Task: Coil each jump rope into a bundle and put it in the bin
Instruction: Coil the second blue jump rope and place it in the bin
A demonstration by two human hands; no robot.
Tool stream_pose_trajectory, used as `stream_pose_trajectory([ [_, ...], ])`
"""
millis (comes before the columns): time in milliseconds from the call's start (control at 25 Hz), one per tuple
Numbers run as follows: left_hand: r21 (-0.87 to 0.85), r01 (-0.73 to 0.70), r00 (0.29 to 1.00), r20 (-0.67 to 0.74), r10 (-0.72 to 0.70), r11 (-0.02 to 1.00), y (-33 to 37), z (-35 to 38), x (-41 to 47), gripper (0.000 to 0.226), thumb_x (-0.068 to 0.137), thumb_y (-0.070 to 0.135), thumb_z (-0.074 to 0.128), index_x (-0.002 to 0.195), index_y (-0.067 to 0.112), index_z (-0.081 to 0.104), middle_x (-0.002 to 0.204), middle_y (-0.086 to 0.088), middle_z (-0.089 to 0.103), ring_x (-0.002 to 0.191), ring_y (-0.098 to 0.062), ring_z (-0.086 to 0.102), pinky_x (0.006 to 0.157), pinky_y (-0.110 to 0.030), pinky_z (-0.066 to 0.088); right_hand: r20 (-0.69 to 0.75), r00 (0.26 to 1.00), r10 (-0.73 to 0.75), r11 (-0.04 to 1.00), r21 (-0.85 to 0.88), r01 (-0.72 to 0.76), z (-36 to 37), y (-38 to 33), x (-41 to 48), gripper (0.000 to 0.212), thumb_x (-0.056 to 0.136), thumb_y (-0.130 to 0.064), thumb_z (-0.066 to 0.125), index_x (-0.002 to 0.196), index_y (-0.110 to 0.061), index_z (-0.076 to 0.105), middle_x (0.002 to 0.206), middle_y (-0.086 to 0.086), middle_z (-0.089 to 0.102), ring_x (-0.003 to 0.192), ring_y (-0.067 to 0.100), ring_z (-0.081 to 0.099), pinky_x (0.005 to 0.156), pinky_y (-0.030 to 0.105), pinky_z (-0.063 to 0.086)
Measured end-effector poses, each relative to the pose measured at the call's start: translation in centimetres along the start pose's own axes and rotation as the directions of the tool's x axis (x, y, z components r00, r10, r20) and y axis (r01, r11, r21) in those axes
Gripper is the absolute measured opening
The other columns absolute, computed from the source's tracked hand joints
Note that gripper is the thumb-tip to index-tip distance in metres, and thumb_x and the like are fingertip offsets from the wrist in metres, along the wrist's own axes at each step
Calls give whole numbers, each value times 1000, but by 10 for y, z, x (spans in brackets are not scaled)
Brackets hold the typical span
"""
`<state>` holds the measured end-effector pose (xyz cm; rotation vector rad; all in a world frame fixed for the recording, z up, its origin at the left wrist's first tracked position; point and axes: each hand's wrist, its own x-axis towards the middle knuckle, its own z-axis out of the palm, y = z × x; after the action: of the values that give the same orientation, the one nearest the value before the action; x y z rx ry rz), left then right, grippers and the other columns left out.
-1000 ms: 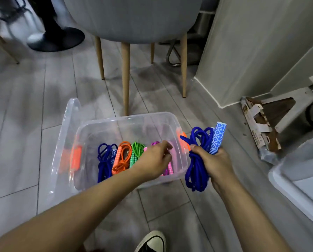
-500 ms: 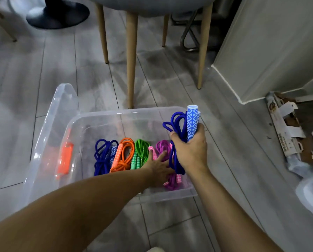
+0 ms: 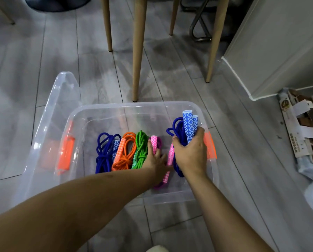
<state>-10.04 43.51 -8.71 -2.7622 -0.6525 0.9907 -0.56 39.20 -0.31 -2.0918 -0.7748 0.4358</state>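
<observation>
Blue coiled rope [image 3: 178,131], gripped by the right hand [image 3: 190,155], is poised over a clear plastic bin [image 3: 115,106]. Room is likely cleared by the flat left hand [image 3: 154,160].

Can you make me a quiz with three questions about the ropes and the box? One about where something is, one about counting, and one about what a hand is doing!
1. Where is the orange rope?
A. In the bin, between the lying blue rope and the green rope
B. On the floor
C. On the chair

2. How many rope bundles lie in the bin?
A. Two
B. Four
C. Seven

3. What is the right hand doing?
A. Hanging empty
B. Gripping the held blue rope
C. Holding a shoe

Answers:
1 A: it lies in the row between those two.
2 B: the blue, orange and green ones and the pink rope lie there.
3 B: it clutches that bundle by its patterned handles.
</observation>
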Motion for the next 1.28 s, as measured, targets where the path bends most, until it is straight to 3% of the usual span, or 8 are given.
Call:
stream_pose_trajectory([
  [200, -125, 105, 994, -8, -107, 987, -8, 3, -11, 71, 94, 51, 42, 155, 23, 22, 164, -15, 5, 143, -35, 21, 108, -73, 14, 45, 999, -10, 969, -246, 20, 14, 9, 5, 63, 79, -33, 79, 128, -12, 45, 116, 13, 66, 106, 37, 64, 85, 49, 54],
  [360, -171, 135, 990, -6, -138, 976, -13, 8, -17, 78, 90, 53, 47, 155, 18, 22, 164, -10, 10, 143, -32, 20, 109, -65, 17, 151, 989, 12, 874, -481, 63, 22, 10, 5, 73, 86, -38, 73, 143, -11, 35, 120, 17, 62, 107, 38, 64, 82, 44, 53],
  [600, -332, 67, 997, -23, -80, 941, -25, -5, -38, 57, 94, 35, 45, 147, 15, 38, 155, -6, 35, 148, -35, 14, 111, -59, 22, 233, 972, -12, 859, -496, 130, 8, 8, 2, 61, 90, -14, 67, 144, -14, 38, 126, 16, 56, 111, 33, 59, 86, 37, 48],
  [880, -437, 67, 963, -206, -172, 897, -58, -35, -116, 51, 94, 28, 48, 143, 20, 42, 153, -4, 39, 144, -34, 25, 110, -57, 30, 320, 902, -288, 763, -492, 419, -32, 3, -22, 52, 81, -7, 69, 131, -8, 59, 119, 14, 62, 109, 35, 58, 95, 44, 47],
  [960, -432, 118, 892, -350, -286, 894, -76, -35, -144, 50, 88, 27, 54, 137, 21, 48, 144, -5, 48, 136, -34, 37, 107, -51, 33, 305, 880, -364, 688, -548, 475, -42, 4, -36, 50, 75, -9, 70, 125, -8, 64, 118, 11, 65, 106, 34, 60, 93, 45, 46],
  [1080, -517, 291, 673, -487, -556, 805, -109, -30, -181, 58, 81, 22, 61, 138, 17, 47, 144, -12, 48, 135, -36, 40, 111, -50, 31, 222, 872, -437, 636, -609, 474, -55, 7, -54, 50, 70, -11, 73, 120, -8, 66, 119, 12, 64, 110, 34, 57, 94, 46, 43],
  [1160, -624, 440, 539, -392, -745, 646, -135, -26, -207, 69, 83, 23, 60, 146, 12, 35, 151, -16, 38, 139, -37, 33, 114, -50, 27, 159, 891, -426, 655, -625, 424, -63, 9, -64, 51, 72, -12, 74, 122, -8, 65, 122, 15, 61, 111, 35, 54, 94, 48, 43],
  [1280, -744, 592, 418, -43, -907, 308, -160, -11, -228, 73, 89, 31, 57, 149, 5, 23, 149, -21, 37, 135, -41, 37, 108, -51, 35, 145, 914, -379, 680, -627, 382, -70, 14, -80, 47, 76, -15, 75, 121, -8, 64, 118, 15, 59, 109, 35, 55, 91, 49, 45],
])
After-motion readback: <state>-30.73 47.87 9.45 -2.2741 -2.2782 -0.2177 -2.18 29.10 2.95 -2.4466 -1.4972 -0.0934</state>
